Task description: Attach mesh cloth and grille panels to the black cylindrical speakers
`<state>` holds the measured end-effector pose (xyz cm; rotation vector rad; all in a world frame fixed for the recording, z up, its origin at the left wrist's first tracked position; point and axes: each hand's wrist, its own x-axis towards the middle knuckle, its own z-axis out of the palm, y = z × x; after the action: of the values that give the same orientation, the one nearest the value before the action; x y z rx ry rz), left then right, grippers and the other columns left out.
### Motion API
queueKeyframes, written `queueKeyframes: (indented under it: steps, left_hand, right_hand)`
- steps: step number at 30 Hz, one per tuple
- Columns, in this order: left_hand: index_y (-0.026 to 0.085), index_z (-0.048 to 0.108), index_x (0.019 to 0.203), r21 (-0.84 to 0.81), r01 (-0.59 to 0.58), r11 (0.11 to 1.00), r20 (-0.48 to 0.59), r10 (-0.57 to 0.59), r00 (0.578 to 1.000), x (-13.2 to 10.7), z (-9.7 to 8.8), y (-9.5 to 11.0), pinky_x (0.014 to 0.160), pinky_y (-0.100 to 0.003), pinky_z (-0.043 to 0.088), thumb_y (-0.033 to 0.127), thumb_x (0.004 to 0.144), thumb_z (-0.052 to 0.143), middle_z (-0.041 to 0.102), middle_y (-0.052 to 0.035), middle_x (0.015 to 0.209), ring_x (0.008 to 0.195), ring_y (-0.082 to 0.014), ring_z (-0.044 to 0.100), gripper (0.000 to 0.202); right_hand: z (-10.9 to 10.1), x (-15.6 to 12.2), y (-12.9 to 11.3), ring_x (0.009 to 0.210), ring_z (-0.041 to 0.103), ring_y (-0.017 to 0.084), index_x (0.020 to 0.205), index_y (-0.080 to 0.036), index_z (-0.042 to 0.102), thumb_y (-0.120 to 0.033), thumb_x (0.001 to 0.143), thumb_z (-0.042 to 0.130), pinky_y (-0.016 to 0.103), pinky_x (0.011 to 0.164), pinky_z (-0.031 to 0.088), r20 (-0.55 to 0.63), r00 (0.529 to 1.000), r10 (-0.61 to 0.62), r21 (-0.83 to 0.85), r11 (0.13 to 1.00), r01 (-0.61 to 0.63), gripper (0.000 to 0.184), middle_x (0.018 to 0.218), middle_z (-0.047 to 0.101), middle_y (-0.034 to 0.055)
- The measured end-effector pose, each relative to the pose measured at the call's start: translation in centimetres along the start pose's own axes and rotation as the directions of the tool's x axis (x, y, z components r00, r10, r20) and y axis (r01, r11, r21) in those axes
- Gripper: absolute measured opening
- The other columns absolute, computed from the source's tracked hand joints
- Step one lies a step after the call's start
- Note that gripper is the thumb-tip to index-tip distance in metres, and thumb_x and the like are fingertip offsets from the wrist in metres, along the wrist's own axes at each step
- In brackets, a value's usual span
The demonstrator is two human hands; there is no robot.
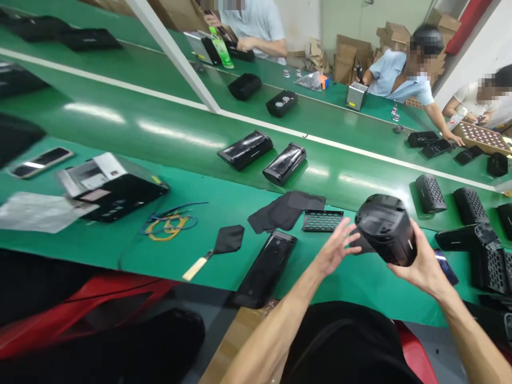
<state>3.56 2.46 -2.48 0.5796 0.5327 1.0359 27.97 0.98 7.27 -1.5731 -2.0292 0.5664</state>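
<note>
My right hand point(424, 261) grips a glossy black plastic speaker housing point(386, 229) from its right side and holds it raised over the green table. My left hand point(336, 248) is open, fingers spread, just left of the housing; whether its fingertips touch it I cannot tell. Below the left hand, a long black housing point(267, 269) lies at the table's front edge. A black perforated grille point(323, 220) and several dark fabric sheets point(282, 209) lie beyond it. Further left is a dark fabric piece point(229, 239) with a pale strip at one end.
Two black housings point(246, 150) sit on the green conveyor ahead. Several grille-fronted housings point(474, 207) crowd the right. On the left are a black-and-silver box point(116, 186), coiled wires point(170, 224) and a phone point(43, 162). Co-workers point(404, 74) sit across, beyond a slanted white post point(176, 53).
</note>
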Motion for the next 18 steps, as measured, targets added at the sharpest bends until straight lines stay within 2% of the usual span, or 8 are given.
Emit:
queueKeyframes:
  steps: [2, 4, 6, 9, 12, 15, 18]
  left_hand:
    - [0.035, 0.034, 0.165, 0.2, -0.112, 0.973, -0.01, 0.117, 0.993, 0.0, -0.6, 2.4, 0.114, -0.05, 0.045, 0.068, 0.066, 0.09, 0.029, -0.0153, 0.174, 0.152, -0.0408, 0.04, 0.119]
    - [0.028, 0.038, 0.164, 0.386, -0.108, 0.916, 0.022, 0.108, 0.994, 0.1, -0.6, 3.9, 0.118, -0.049, 0.041, 0.061, 0.056, 0.098, 0.039, -0.0165, 0.168, 0.147, -0.0421, 0.045, 0.128]
    - [0.023, 0.045, 0.159, 0.477, -0.06, 0.877, 0.005, 0.065, 0.998, 0.1, -0.3, 4.0, 0.115, -0.048, 0.043, 0.055, 0.056, 0.099, 0.053, -0.0156, 0.153, 0.133, -0.0398, 0.056, 0.121]
    - [0.02, 0.05, 0.153, 0.47, -0.047, 0.881, -0.07, 0.09, 0.993, -0.5, -0.4, 2.9, 0.106, -0.045, 0.049, 0.055, 0.061, 0.094, 0.063, -0.0122, 0.134, 0.119, -0.0356, 0.062, 0.108]
    - [0.02, 0.052, 0.149, 0.417, -0.058, 0.907, -0.131, 0.124, 0.984, -1.1, -1.3, 2.1, 0.103, -0.044, 0.049, 0.057, 0.063, 0.091, 0.065, -0.01, 0.125, 0.114, -0.0338, 0.062, 0.102]
    - [0.021, 0.048, 0.152, 0.367, -0.015, 0.93, -0.105, 0.058, 0.993, -1.4, -2.1, 2.5, 0.106, -0.044, 0.047, 0.061, 0.063, 0.09, 0.062, -0.0114, 0.129, 0.118, -0.0347, 0.061, 0.106]
    - [0.023, 0.041, 0.158, 0.419, 0.043, 0.907, -0.028, -0.035, 0.999, -1.8, -2.0, 3.3, 0.109, -0.043, 0.044, 0.053, 0.06, 0.095, 0.058, -0.0123, 0.139, 0.124, -0.0349, 0.059, 0.116]
  right_hand:
    - [-1.7, 0.3, -0.1, 0.127, 0.059, 0.044, 0.166, -0.029, 0.034, -0.033, 0.072, 0.078, 0.063, 0.105, 0.048, 0.096, 0.992, -0.078, -0.222, 0.97, 0.098, 0.103, 0.145, 0.058, 0.0177]
    - [-2.4, 0.4, -0.3, 0.121, 0.061, 0.045, 0.162, -0.027, 0.043, -0.028, 0.071, 0.077, 0.063, 0.1, 0.049, 0.222, 0.971, -0.086, -0.372, 0.913, 0.166, 0.098, 0.137, 0.063, 0.0182]
    - [-2.3, 0.3, -0.4, 0.119, 0.061, 0.045, 0.163, -0.026, 0.043, -0.028, 0.071, 0.079, 0.062, 0.098, 0.049, 0.302, 0.95, -0.077, -0.395, 0.897, 0.199, 0.098, 0.135, 0.064, 0.0186]
    - [-1.7, -0.7, 0.6, 0.134, 0.054, 0.044, 0.167, -0.03, 0.035, -0.038, 0.076, 0.084, 0.061, 0.109, 0.046, 0.29, 0.953, -0.082, -0.241, 0.958, 0.156, 0.104, 0.15, 0.055, 0.0168]
    - [-1.0, -2.5, 2.6, 0.145, 0.047, 0.041, 0.167, -0.031, 0.029, -0.056, 0.079, 0.085, 0.057, 0.118, 0.042, 0.195, 0.981, 0.016, 0.063, 0.998, -0.029, 0.107, 0.161, 0.044, 0.015]
    - [0.2, -4.3, 3.9, 0.136, 0.055, 0.037, 0.158, -0.028, 0.039, -0.069, 0.078, 0.082, 0.052, 0.114, 0.046, 0.151, 0.974, 0.17, 0.336, 0.918, -0.212, 0.1, 0.154, 0.051, 0.0148]
    - [1.1, -5.6, 3.6, 0.132, 0.056, 0.035, 0.148, -0.028, 0.048, -0.07, 0.073, 0.085, 0.049, 0.113, 0.047, 0.105, 0.962, 0.254, 0.446, 0.852, -0.273, 0.094, 0.15, 0.053, 0.0128]
